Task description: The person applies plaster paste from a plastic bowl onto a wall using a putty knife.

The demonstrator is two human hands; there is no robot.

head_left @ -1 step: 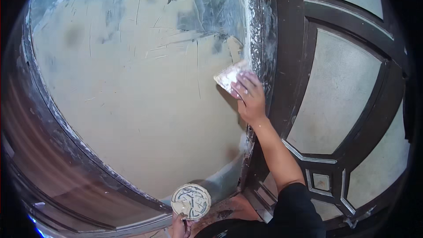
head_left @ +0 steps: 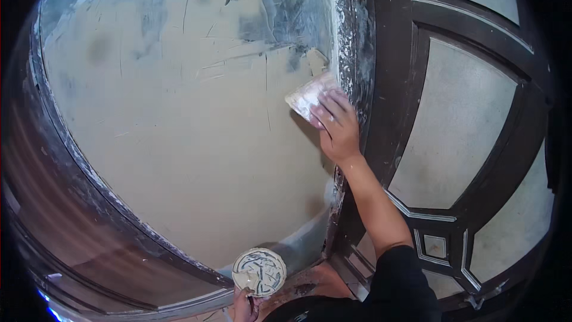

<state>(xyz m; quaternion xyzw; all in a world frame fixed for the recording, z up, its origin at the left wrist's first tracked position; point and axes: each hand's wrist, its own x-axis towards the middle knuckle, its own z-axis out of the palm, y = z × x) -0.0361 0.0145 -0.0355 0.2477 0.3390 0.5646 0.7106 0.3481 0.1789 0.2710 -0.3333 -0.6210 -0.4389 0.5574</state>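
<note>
My right hand (head_left: 339, 120) is closed around a flat, square putty spreader (head_left: 307, 96), its pale face shiny and smeared. The blade's upper edge lies at or close to the wall panel (head_left: 196, 137), which carries beige filler with grey-blue patches toward the top. A thicker dab of filler (head_left: 317, 61) sits just above the spreader, beside the panel's right edge. Low in the view, my left hand (head_left: 244, 307) grips the near rim of a round, pale dish (head_left: 260, 271) streaked with filler; whether it is a lid or a shallow tub I cannot tell.
Right of the panel runs a dark, white-spotted frame strip (head_left: 351, 42). Beyond it stands dark wood panelling (head_left: 393, 83) with pale insets and raised mouldings. Brown glossy panelling (head_left: 77, 203) borders the left side, behind a paint-smeared edge (head_left: 113, 188).
My right hand and the spreader have shifted slightly up and to the left along the panel. My left hand and the round dish have hardly moved.
</note>
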